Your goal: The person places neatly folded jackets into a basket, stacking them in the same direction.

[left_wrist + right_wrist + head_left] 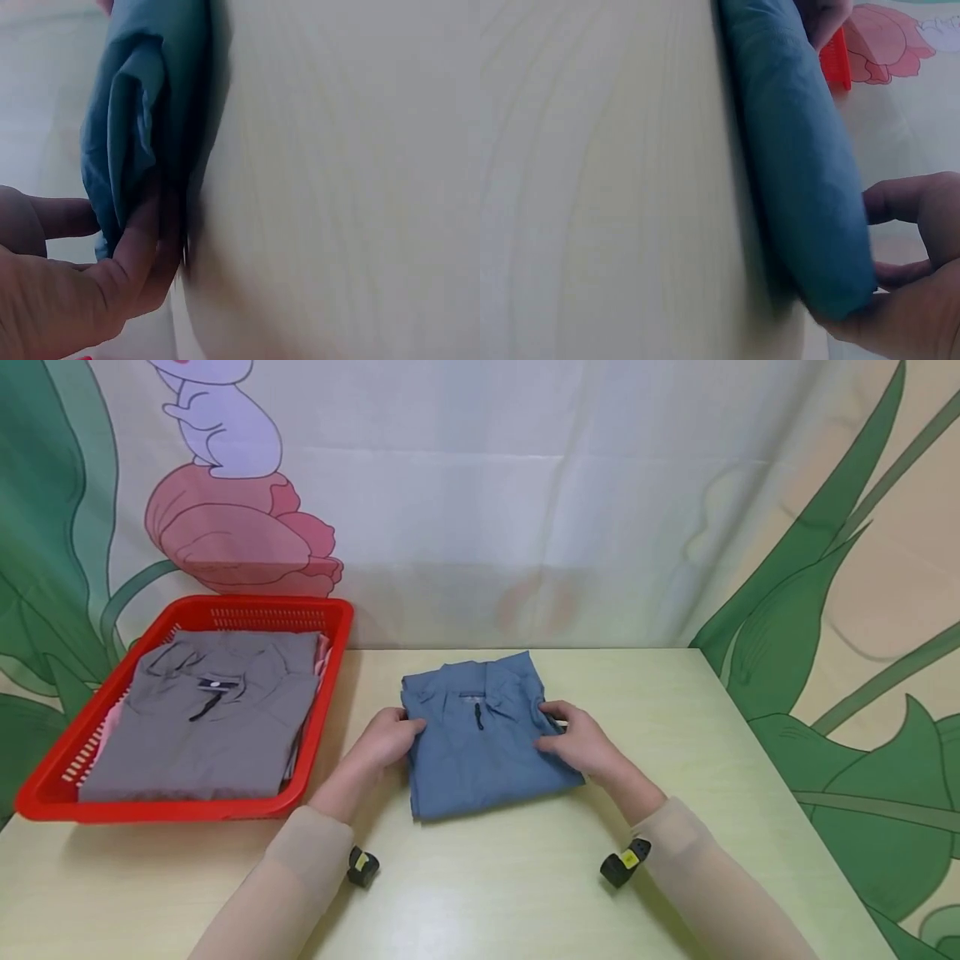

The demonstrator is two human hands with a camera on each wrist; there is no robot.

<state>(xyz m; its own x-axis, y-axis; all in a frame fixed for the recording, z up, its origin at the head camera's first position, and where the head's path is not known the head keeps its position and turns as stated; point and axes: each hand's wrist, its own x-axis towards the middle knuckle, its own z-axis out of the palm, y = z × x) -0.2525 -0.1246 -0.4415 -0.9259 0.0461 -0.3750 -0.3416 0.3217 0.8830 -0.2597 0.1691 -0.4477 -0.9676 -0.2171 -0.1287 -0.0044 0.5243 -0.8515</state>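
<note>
Here's the blue shirt (480,768), folded into a neat packet on the pale table (480,893), its collar toward the curtain (465,527) and a dark zip pull (478,717) showing on top — and the hands are well apart, one at each side! The left hand (386,739) pinches the left edge, fingers tucked into the folds, while the right hand (579,742) grips the opposite edge between thumb and fingers. Over to the left of them sits the red basket (341,643), a grey shirt (217,756) lying folded in it — pink cloth (112,722) peeking out beside.
</note>
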